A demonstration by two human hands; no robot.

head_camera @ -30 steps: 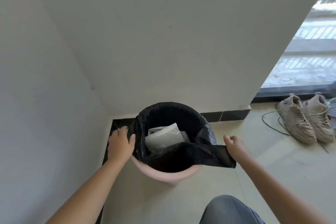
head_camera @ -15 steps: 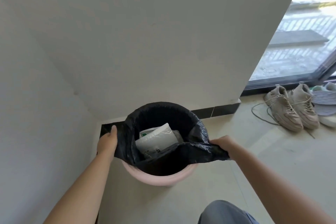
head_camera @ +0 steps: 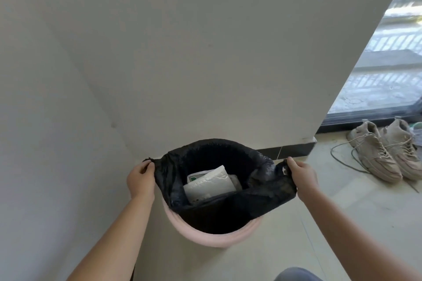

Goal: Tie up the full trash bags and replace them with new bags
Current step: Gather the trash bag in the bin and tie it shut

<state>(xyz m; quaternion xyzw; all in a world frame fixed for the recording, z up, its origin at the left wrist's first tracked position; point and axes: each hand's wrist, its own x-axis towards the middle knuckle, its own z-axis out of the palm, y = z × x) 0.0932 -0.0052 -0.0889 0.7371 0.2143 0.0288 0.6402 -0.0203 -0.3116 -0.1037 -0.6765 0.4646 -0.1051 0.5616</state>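
A black trash bag (head_camera: 228,210) lines a round pink bin (head_camera: 205,238) standing on the floor in a wall corner. White packaging with green print (head_camera: 210,186) lies inside the bag. My left hand (head_camera: 140,180) grips the bag's left edge, which is pulled up off the rim. My right hand (head_camera: 301,178) grips the bag's right edge, also lifted free of the bin. The bag's mouth is stretched wide between both hands.
White walls close in on the left and behind the bin. A pair of beige sneakers (head_camera: 379,150) and a thin cable (head_camera: 342,155) lie on the tiled floor at the right, by a glass door (head_camera: 386,57). My knee (head_camera: 296,275) shows at the bottom edge.
Both hands have lifted the bag's edges up off the bin's rim and pulled them outward; the left hand now holds a bunched corner, and the right hand has moved farther back.
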